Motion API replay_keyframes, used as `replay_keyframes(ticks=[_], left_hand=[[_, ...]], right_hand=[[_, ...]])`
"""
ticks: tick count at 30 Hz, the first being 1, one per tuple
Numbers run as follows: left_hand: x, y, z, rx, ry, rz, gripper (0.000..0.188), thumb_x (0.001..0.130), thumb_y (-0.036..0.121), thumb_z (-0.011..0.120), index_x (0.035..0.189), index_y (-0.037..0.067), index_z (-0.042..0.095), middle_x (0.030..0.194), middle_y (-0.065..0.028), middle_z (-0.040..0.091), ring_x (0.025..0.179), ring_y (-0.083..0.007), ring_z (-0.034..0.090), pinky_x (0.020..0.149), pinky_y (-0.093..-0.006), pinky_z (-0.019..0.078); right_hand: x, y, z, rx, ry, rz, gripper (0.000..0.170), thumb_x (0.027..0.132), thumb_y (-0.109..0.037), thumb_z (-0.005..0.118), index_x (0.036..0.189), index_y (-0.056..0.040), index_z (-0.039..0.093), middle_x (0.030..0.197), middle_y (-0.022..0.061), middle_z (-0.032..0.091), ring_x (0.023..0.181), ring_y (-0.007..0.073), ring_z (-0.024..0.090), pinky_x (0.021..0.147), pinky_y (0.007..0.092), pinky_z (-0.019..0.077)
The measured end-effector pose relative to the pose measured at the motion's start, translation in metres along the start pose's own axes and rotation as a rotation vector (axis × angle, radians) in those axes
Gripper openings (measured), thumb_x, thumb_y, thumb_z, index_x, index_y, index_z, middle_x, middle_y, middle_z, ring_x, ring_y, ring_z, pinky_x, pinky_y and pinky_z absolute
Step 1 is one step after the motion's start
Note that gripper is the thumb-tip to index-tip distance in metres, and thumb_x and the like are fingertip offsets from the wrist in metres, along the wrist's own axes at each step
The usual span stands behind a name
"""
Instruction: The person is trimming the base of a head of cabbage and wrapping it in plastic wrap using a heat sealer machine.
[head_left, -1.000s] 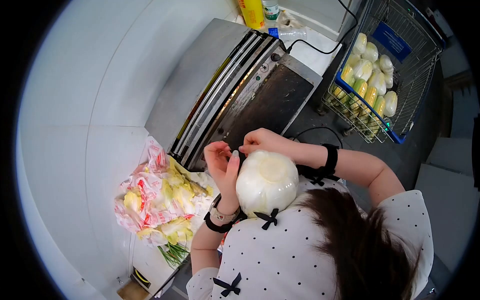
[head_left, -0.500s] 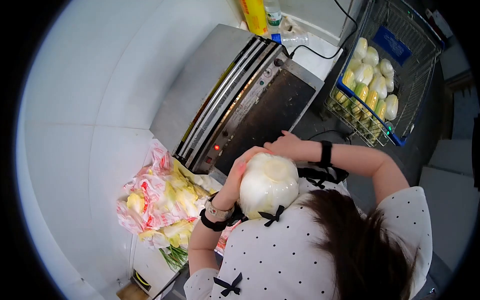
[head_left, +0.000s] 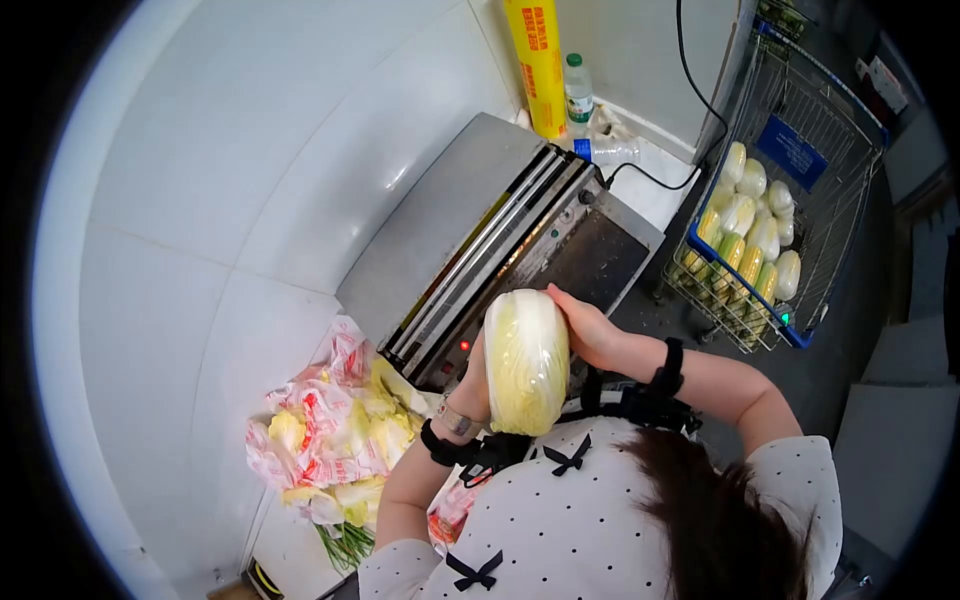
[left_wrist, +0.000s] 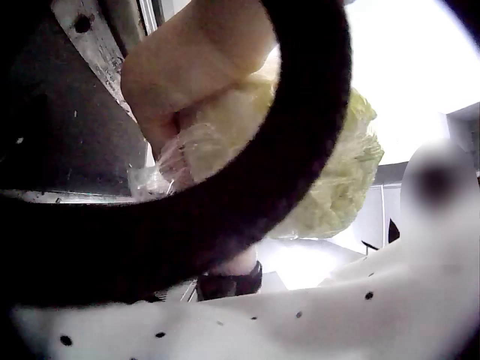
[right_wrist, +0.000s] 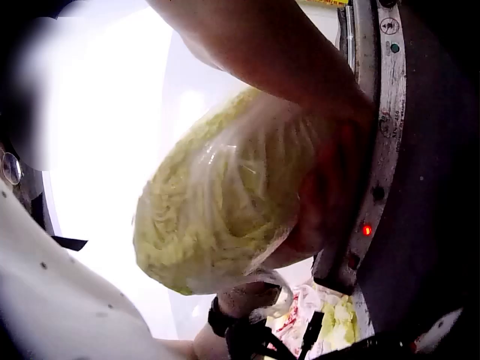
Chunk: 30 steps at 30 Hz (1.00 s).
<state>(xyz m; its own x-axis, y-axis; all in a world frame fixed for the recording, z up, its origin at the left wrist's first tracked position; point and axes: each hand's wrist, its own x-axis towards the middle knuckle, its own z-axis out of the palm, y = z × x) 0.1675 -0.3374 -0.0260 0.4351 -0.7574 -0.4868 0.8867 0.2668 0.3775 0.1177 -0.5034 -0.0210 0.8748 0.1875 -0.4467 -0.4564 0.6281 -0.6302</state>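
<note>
A pale Chinese cabbage (head_left: 527, 360) in clear film is held lengthwise before the person's chest, its white base toward the machine. The left hand (head_left: 474, 385) grips its left side, mostly hidden behind it; the right hand (head_left: 590, 328) holds the right side near the base, thumb by the top edge. In the left wrist view the left hand (left_wrist: 199, 56) wraps the cabbage (left_wrist: 349, 176), with loose film (left_wrist: 161, 176) bunched beside it. The right wrist view shows the right hand (right_wrist: 277, 52) along the cabbage (right_wrist: 217, 202), whose film is creased.
A steel wrapping machine (head_left: 440, 220) with a red light lies beyond the hands. Torn leaves and printed wrap (head_left: 325, 425) are at left. A yellow box (head_left: 540, 65) and bottles (head_left: 578, 90) stand behind the machine. At right, a cart (head_left: 770, 190) holds several wrapped cabbages and corn.
The cabbage has turned from base facing up to its long side showing. The right hand has moved back from the machine onto the cabbage's right side; the left hand now lies farther behind it.
</note>
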Motion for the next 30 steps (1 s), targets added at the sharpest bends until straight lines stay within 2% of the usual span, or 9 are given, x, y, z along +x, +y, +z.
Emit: replay_keyframes(ticks=[5, 9, 13, 16, 19, 21, 23, 28, 30], left_hand=[[0.004, 0.015, -0.011, -0.127, -0.025, 0.12, 0.044, 0.093, 0.038, 0.041, 0.12, 0.004, 0.05, 0.112, -0.0136, 0.059, 0.096, -0.0275, 0.061, 0.084, -0.0406, 0.0511], [-0.01, 0.018, -0.008, -0.146, -0.207, 0.114, 0.045, 0.094, 0.035, 0.036, 0.125, 0.004, 0.045, 0.121, -0.0144, 0.054, 0.106, -0.0289, 0.056, 0.089, -0.0409, 0.0472], [-0.01, 0.006, -0.024, -0.201, -0.191, 0.159, 0.047, 0.094, 0.037, 0.036, 0.129, 0.005, 0.042, 0.124, -0.016, 0.051, 0.109, -0.0311, 0.054, 0.091, -0.0437, 0.0461], [-0.013, 0.007, -0.026, -0.084, -0.1, 0.154, 0.057, 0.092, 0.049, 0.03, 0.126, 0.006, 0.045, 0.121, -0.0166, 0.053, 0.106, -0.0319, 0.055, 0.09, -0.0459, 0.0464], [-0.018, -0.003, 0.01, 0.118, -0.06, 0.072, 0.066, 0.091, 0.057, 0.023, 0.134, 0.009, 0.036, 0.131, -0.0163, 0.045, 0.118, -0.0317, 0.047, 0.095, -0.0458, 0.0424], [-0.016, -0.013, 0.043, 0.34, 0.065, -0.004, 0.08, 0.086, 0.069, 0.017, 0.138, 0.01, 0.029, 0.137, -0.0155, 0.038, 0.124, -0.031, 0.041, 0.1, -0.0459, 0.037], [-0.006, -0.027, 0.061, 0.405, 0.143, -0.062, 0.087, 0.082, 0.074, 0.014, 0.139, 0.009, 0.026, 0.138, -0.0153, 0.036, 0.127, -0.0308, 0.037, 0.1, -0.0455, 0.0368], [0.038, -0.047, 0.089, 0.307, -0.157, -0.232, 0.112, 0.073, 0.084, 0.017, 0.138, -0.007, 0.017, 0.142, -0.019, 0.029, 0.131, -0.0304, 0.03, 0.107, -0.0439, 0.0257], [0.065, -0.054, 0.102, 0.28, -0.188, -0.277, 0.117, 0.068, 0.087, 0.015, 0.138, -0.007, 0.019, 0.141, -0.0203, 0.031, 0.131, -0.03, 0.031, 0.107, -0.0442, 0.0256]], right_hand=[[0.016, -0.001, -0.003, -0.325, -0.04, -0.209, 0.048, 0.099, -0.039, 0.028, 0.13, -0.0041, 0.041, 0.126, 0.0071, 0.049, 0.116, 0.0156, 0.044, 0.101, 0.0326, 0.0321], [0.013, 0.007, -0.005, -0.472, -0.189, -0.274, 0.053, 0.1, -0.038, 0.022, 0.131, 0.0024, 0.036, 0.129, 0.0111, 0.045, 0.119, 0.0171, 0.041, 0.103, 0.0311, 0.0294], [-0.009, -0.013, -0.005, -1.076, 0.042, -0.368, 0.055, 0.097, -0.039, 0.033, 0.134, 0.0024, 0.032, 0.14, 0.0212, 0.031, 0.131, 0.0306, 0.03, 0.107, 0.0344, 0.0248], [-0.033, -0.055, 0.008, -1.415, -0.285, -0.893, 0.09, 0.062, -0.033, 0.079, 0.136, -0.0102, 0.034, 0.143, 0.0182, 0.027, 0.133, 0.0338, 0.026, 0.107, 0.0432, 0.0251], [-0.055, -0.085, 0.018, -1.795, -0.607, -0.978, 0.091, 0.053, -0.02, 0.079, 0.135, -0.0248, 0.038, 0.144, 0.0133, 0.027, 0.133, 0.0305, 0.027, 0.108, 0.0487, 0.0239], [-0.054, -0.092, 0.003, -1.997, -0.726, -1.23, 0.096, 0.052, -0.019, 0.079, 0.136, -0.0267, 0.035, 0.145, 0.0112, 0.026, 0.135, 0.0298, 0.023, 0.109, 0.0509, 0.0205], [-0.055, -0.09, -0.02, -2.057, -0.902, -1.404, 0.087, 0.061, -0.017, 0.074, 0.136, -0.029, 0.033, 0.143, 0.0123, 0.029, 0.134, 0.0292, 0.026, 0.108, 0.0528, 0.0211], [-0.092, -0.117, -0.083, -2.023, -0.907, -1.213, 0.075, 0.07, -0.012, 0.065, 0.136, -0.0282, 0.033, 0.137, 0.0173, 0.033, 0.131, 0.0335, 0.029, 0.103, 0.0488, 0.032], [-0.106, -0.132, -0.125, -1.809, -0.791, -1.026, 0.084, 0.063, -0.016, 0.072, 0.136, -0.0252, 0.032, 0.135, 0.0183, 0.034, 0.128, 0.0353, 0.032, 0.102, 0.0461, 0.0342]])
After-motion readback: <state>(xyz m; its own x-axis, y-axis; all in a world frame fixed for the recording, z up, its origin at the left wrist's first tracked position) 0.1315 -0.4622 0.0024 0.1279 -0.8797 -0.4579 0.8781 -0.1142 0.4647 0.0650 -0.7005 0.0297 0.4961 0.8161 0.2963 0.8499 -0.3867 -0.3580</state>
